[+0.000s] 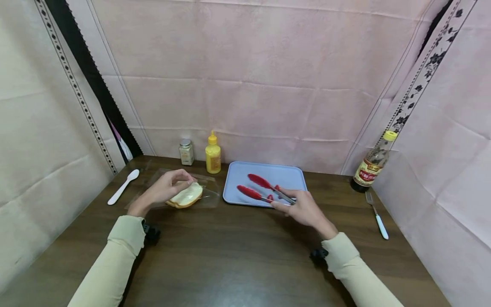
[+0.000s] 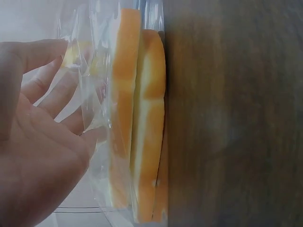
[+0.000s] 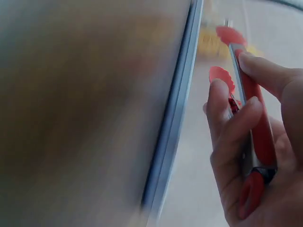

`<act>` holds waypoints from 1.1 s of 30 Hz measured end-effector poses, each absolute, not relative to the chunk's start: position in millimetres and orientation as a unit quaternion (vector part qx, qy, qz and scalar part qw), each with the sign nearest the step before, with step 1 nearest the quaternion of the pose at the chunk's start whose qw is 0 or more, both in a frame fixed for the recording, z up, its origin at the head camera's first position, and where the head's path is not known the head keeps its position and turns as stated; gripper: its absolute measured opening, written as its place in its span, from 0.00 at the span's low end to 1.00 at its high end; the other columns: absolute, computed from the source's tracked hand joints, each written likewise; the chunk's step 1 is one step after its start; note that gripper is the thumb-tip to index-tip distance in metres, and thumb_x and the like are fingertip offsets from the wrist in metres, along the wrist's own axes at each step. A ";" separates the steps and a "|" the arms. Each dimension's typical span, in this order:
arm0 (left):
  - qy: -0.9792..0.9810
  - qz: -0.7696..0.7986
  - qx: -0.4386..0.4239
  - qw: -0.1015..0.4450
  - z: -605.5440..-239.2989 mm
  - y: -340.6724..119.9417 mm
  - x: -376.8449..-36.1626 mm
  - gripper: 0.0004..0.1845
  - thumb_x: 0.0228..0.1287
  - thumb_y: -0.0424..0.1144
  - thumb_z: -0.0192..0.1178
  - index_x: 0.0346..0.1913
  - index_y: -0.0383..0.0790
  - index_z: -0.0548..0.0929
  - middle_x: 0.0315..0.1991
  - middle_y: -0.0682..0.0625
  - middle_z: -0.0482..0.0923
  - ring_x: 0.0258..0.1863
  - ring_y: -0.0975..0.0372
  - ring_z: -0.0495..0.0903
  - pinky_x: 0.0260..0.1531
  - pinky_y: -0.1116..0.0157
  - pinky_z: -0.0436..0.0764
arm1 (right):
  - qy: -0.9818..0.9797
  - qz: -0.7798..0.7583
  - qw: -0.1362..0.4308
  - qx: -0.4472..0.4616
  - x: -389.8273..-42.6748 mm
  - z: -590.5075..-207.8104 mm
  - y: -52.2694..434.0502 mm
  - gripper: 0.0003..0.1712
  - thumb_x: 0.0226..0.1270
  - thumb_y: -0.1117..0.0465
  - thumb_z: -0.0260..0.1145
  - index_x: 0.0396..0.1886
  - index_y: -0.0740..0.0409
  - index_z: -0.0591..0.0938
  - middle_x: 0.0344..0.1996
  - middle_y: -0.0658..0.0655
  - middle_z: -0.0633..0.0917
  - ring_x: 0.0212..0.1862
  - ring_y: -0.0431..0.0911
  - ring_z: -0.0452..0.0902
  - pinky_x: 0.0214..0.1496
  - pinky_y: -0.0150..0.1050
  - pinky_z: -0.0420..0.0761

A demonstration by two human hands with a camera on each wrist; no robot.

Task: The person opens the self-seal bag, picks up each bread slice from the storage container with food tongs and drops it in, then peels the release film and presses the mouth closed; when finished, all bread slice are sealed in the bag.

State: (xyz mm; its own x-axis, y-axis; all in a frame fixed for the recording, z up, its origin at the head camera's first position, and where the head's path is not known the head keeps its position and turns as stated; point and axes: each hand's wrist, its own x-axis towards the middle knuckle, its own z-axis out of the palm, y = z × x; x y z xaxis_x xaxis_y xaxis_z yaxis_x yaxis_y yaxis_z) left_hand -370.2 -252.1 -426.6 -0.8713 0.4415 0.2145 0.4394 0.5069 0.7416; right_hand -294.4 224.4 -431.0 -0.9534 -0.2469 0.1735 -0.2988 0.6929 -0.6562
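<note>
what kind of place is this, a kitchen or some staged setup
Probably a staged food-prep booth, not a real kitchen: pink cloth sheets wall in a small wooden table. On it stand a yellow squeeze bottle, a blue tray and bagged bread slices, as for making a sandwich.

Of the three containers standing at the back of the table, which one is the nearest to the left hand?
The small spice jar with the grey lid, beside the yellow squeeze bottle, is nearest the left hand. The dark sauce bottle stands far off at the right.
</note>
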 end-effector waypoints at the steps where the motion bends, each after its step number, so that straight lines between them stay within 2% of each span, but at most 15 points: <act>1: 0.869 0.426 0.253 0.001 -426.6 -252.1 -369.8 0.14 0.84 0.45 0.60 0.57 0.38 0.85 0.63 0.42 0.87 0.72 0.42 0.79 0.72 0.32 0.72 | -0.923 0.357 0.040 0.139 -293.9 -430.5 237.3 0.45 0.69 0.35 0.76 0.78 0.50 0.77 0.28 0.53 0.90 0.23 0.45 0.84 0.23 0.36 0.75; 5: 0.872 0.420 0.251 0.000 -428.1 -251.8 -368.8 0.14 0.84 0.45 0.60 0.57 0.39 0.85 0.63 0.43 0.87 0.71 0.42 0.80 0.71 0.33 0.74 | -0.939 0.326 0.052 0.095 -291.3 -430.5 286.9 0.51 0.68 0.33 0.75 0.81 0.57 0.73 0.24 0.53 0.90 0.22 0.43 0.80 0.24 0.36 0.77; 8: 0.871 0.422 0.253 -0.003 -428.8 -251.5 -368.4 0.13 0.84 0.44 0.61 0.56 0.37 0.85 0.62 0.42 0.87 0.70 0.42 0.80 0.71 0.33 0.74 | -0.947 0.311 0.053 0.061 -290.1 -430.6 317.4 0.51 0.71 0.32 0.73 0.79 0.62 0.73 0.26 0.54 0.90 0.24 0.44 0.81 0.26 0.38 0.80; 11: 0.871 0.421 0.253 -0.005 -428.7 -251.4 -368.2 0.13 0.83 0.43 0.61 0.56 0.36 0.85 0.62 0.42 0.87 0.70 0.42 0.81 0.71 0.32 0.73 | -0.955 0.290 0.059 0.028 -289.1 -430.1 340.6 0.50 0.74 0.32 0.70 0.78 0.66 0.72 0.28 0.56 0.88 0.26 0.44 0.82 0.29 0.39 0.78; 13: 0.874 0.415 0.252 -0.005 -428.8 -251.2 -368.4 0.13 0.84 0.43 0.61 0.57 0.37 0.85 0.62 0.42 0.87 0.70 0.42 0.81 0.71 0.32 0.73 | -0.959 0.274 0.068 0.006 -288.3 -430.2 352.2 0.46 0.76 0.33 0.68 0.73 0.67 0.75 0.28 0.56 0.88 0.27 0.44 0.81 0.30 0.39 0.76; 16: 0.880 0.408 0.244 -0.002 -429.2 -250.1 -368.8 0.13 0.84 0.44 0.61 0.57 0.38 0.85 0.62 0.43 0.87 0.70 0.43 0.80 0.72 0.32 0.72 | -0.961 0.261 0.088 -0.022 -286.6 -431.7 365.4 0.37 0.79 0.34 0.65 0.59 0.66 0.79 0.28 0.57 0.83 0.27 0.46 0.76 0.33 0.40 0.72; 18: 0.882 0.406 0.239 0.000 -429.4 -249.0 -369.0 0.13 0.84 0.45 0.61 0.57 0.40 0.85 0.63 0.44 0.87 0.70 0.43 0.80 0.72 0.32 0.72 | -0.958 0.267 0.096 -0.041 -284.7 -432.4 372.1 0.33 0.80 0.34 0.64 0.47 0.63 0.77 0.28 0.56 0.79 0.28 0.48 0.72 0.33 0.40 0.70; 20: 0.882 0.407 0.235 0.001 -429.8 -249.7 -367.9 0.12 0.84 0.45 0.61 0.57 0.41 0.85 0.63 0.45 0.87 0.71 0.44 0.80 0.72 0.32 0.73 | -0.954 0.278 0.098 -0.053 -284.1 -433.4 376.4 0.31 0.80 0.35 0.63 0.42 0.60 0.75 0.29 0.55 0.75 0.29 0.48 0.68 0.34 0.41 0.68; 21: 0.883 0.408 0.234 0.000 -429.8 -250.2 -367.5 0.12 0.84 0.45 0.61 0.57 0.42 0.86 0.62 0.45 0.87 0.70 0.44 0.80 0.72 0.32 0.73 | -0.952 0.287 0.093 -0.056 -284.0 -433.7 378.9 0.30 0.81 0.35 0.63 0.41 0.59 0.74 0.28 0.54 0.75 0.29 0.48 0.70 0.32 0.40 0.69; 24: 0.881 0.409 0.238 -0.003 -429.9 -250.6 -367.3 0.11 0.83 0.44 0.61 0.56 0.41 0.86 0.62 0.45 0.87 0.70 0.44 0.80 0.71 0.33 0.75 | -0.947 0.307 0.068 -0.058 -284.2 -433.2 383.8 0.30 0.81 0.36 0.63 0.44 0.60 0.75 0.29 0.54 0.81 0.29 0.47 0.77 0.32 0.39 0.73; 26: 0.879 0.412 0.240 -0.005 -429.4 -250.2 -367.6 0.12 0.83 0.44 0.62 0.56 0.40 0.86 0.61 0.45 0.88 0.70 0.44 0.80 0.70 0.34 0.76 | -0.946 0.317 0.045 -0.060 -284.7 -432.2 386.5 0.32 0.81 0.35 0.63 0.51 0.63 0.76 0.33 0.60 0.86 0.32 0.51 0.85 0.36 0.41 0.77; 28: 0.878 0.411 0.246 -0.009 -428.7 -249.9 -368.4 0.13 0.83 0.44 0.61 0.56 0.38 0.86 0.61 0.44 0.88 0.70 0.43 0.80 0.70 0.35 0.77 | -0.949 0.308 0.027 -0.066 -285.1 -430.6 387.9 0.41 0.80 0.33 0.62 0.65 0.67 0.76 0.48 0.72 0.88 0.47 0.63 0.88 0.47 0.50 0.84; 29: 0.877 0.412 0.247 -0.011 -428.2 -249.9 -368.9 0.13 0.83 0.44 0.61 0.56 0.38 0.85 0.61 0.44 0.88 0.70 0.43 0.80 0.69 0.35 0.77 | -0.951 0.302 0.020 -0.070 -285.4 -430.0 388.4 0.46 0.79 0.31 0.62 0.72 0.69 0.73 0.56 0.75 0.85 0.55 0.67 0.85 0.53 0.55 0.84; 31: 0.876 0.414 0.245 -0.013 -427.0 -250.3 -369.8 0.13 0.84 0.44 0.61 0.56 0.38 0.85 0.61 0.44 0.88 0.70 0.43 0.80 0.69 0.35 0.77 | -0.955 0.287 0.011 -0.078 -286.7 -429.4 389.1 0.56 0.77 0.29 0.63 0.81 0.71 0.65 0.71 0.81 0.74 0.69 0.73 0.74 0.66 0.66 0.79; 33: 0.876 0.416 0.244 -0.015 -425.5 -251.1 -370.5 0.12 0.84 0.43 0.61 0.56 0.38 0.85 0.61 0.44 0.88 0.70 0.43 0.80 0.69 0.34 0.77 | -0.960 0.266 0.004 -0.080 -288.9 -429.3 389.2 0.59 0.75 0.28 0.64 0.82 0.72 0.64 0.73 0.82 0.70 0.71 0.74 0.69 0.69 0.69 0.75</act>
